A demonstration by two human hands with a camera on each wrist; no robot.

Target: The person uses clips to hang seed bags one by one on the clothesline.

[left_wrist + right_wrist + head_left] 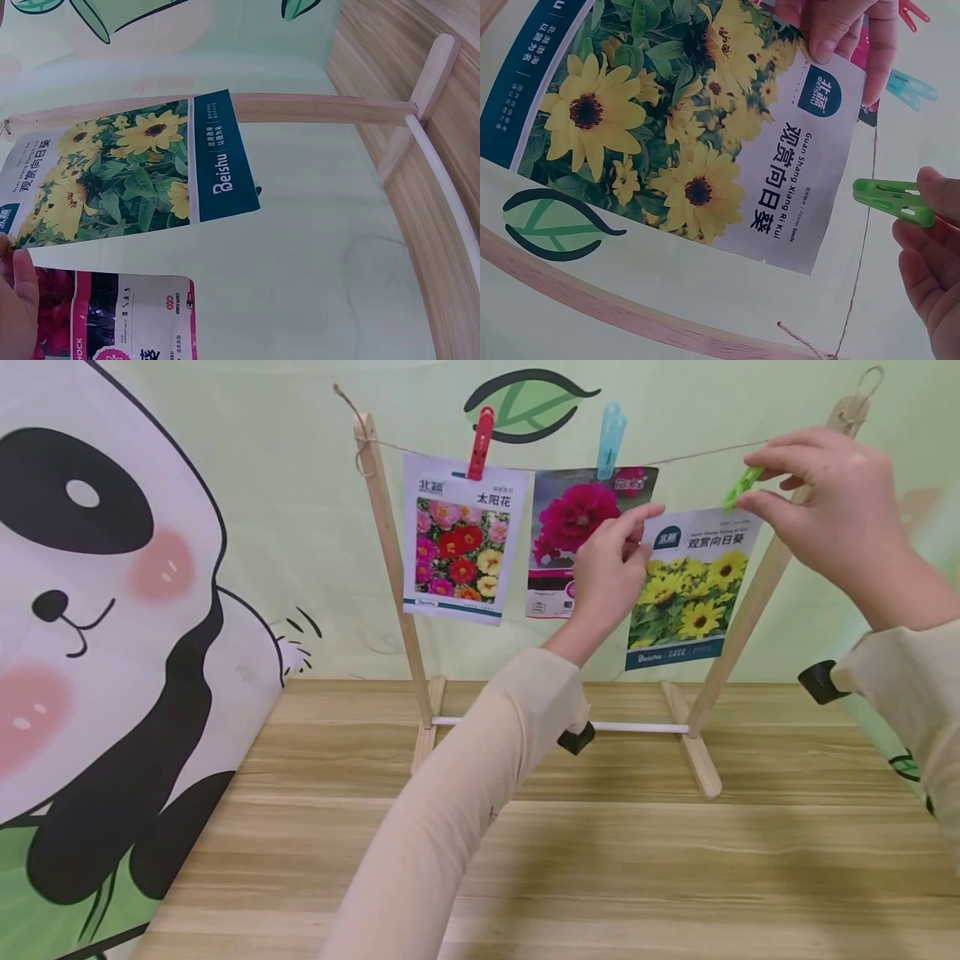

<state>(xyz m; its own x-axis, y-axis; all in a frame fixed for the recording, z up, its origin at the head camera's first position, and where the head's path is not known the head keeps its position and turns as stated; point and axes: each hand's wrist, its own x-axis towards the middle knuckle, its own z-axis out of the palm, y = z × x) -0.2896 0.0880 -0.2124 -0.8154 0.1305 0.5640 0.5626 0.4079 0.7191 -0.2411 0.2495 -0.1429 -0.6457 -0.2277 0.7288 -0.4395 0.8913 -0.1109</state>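
Observation:
My left hand (611, 568) pinches the upper left corner of a sunflower seed packet (690, 602), which hangs tilted just below the twine (708, 453). My right hand (840, 502) holds a green clothespin (742, 487) between thumb and fingers at the packet's top edge. In the right wrist view, the nose of the clothespin (892, 201) overlaps the twine, a little off the packet's edge. A packet with a magenta flower (577, 518) hangs behind the left hand from a blue clothespin (611, 443). Left of it, a red clothespin (482, 443) holds a white packet of mixed flowers (461, 543).
The twine is tied between two wooden posts (393, 560) on feet, joined low down by a white rod (637, 727). This rack stands on a wood-grain table (637, 860). A pale green backdrop with a printed panda (105, 568) rises behind and to the left.

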